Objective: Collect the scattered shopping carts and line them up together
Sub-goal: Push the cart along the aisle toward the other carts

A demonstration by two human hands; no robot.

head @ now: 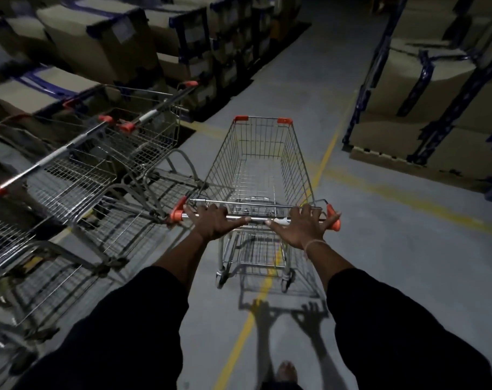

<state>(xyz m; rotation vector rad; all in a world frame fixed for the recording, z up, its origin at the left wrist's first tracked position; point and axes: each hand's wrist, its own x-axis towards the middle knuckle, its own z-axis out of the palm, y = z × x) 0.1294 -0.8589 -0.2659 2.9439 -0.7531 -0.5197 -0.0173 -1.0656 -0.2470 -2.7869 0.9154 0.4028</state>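
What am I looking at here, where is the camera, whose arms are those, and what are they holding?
There is one picture, taken by a wide-angle camera worn on a person's head, looking forward and down. The two arms in dark sleeves belong to that person. The left hand and right hand rest on the handle bar of an empty wire shopping cart, which stands on a grey floor with yellow lines. The fingers look spread over the bar rather than curled tightly. To the left stand other carts, side by side. Stacked cardboard boxes on racks line both sides of the aisle.
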